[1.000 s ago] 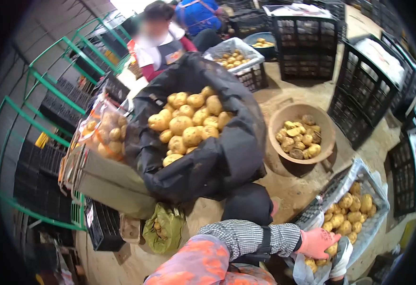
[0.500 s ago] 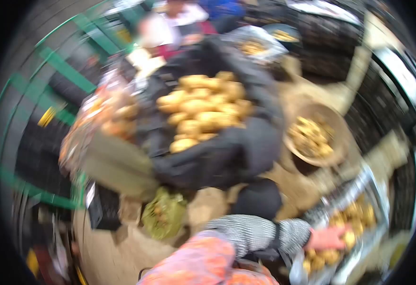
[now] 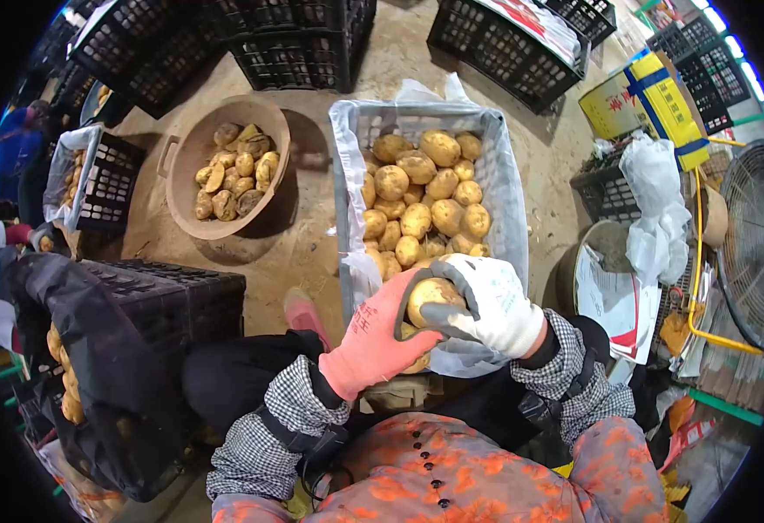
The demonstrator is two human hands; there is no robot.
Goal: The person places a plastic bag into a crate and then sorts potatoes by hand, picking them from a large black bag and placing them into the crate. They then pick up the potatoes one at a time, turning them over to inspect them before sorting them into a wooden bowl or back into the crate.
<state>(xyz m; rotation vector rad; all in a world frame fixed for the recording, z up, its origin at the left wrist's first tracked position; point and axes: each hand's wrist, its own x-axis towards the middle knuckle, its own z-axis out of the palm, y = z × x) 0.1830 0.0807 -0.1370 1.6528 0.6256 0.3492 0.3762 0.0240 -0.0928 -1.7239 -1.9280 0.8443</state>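
Between my two gloved hands is a pale yellow potato [image 3: 434, 298], held over the near end of a lined crate. My left hand [image 3: 371, 338], in a pink glove with dark fingertips, wraps around its left side. From the right, my right hand [image 3: 497, 303], in a white glove with grey fingers, closes on the same potato. Below them, the crate with its white plastic liner [image 3: 514, 187] contains many potatoes [image 3: 416, 220], some with soil on them. My hands hide part of the crate's near end.
A brown basin [image 3: 179, 196] of rougher potatoes stands left of the crate. Black crates [image 3: 290, 57] are stacked behind it. At left, dark cloth [image 3: 81, 349] drapes beside potatoes. A fan [image 3: 752, 244], a yellow box [image 3: 661, 105] and plastic bags [image 3: 656, 205] crowd the right.
My view has swung right, from the dark-cloth-lined potato heap to the lined crate. My left hand, earlier down among the crate's potatoes, now holds one together with my right hand.
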